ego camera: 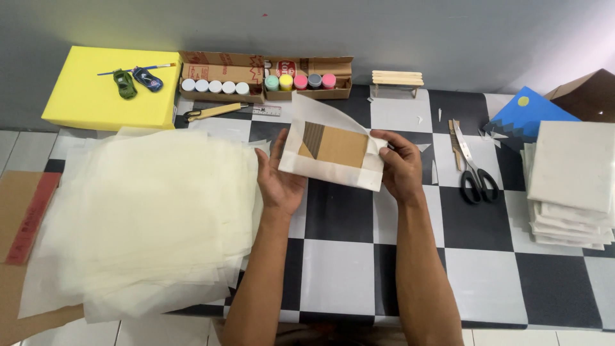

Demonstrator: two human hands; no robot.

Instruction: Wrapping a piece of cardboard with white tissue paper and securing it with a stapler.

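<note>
Both of my hands hold a brown cardboard piece (339,147) half wrapped in translucent white paper (320,115), lifted a little above the checkered table (339,282). My left hand (278,179) grips its left edge with the thumb up along the side. On the right edge, my right hand (398,163) pinches the folded paper with its fingers on top. A flap of the paper stands up behind the cardboard.
A thick pile of translucent sheets (147,211) lies at the left, a stack of wrapped white packets (573,186) at the right. Scissors (474,170), a blue card (528,118), paint pots in cardboard boxes (266,80), a craft knife (214,112), a stick bench (397,80) and a yellow block (96,96) sit behind.
</note>
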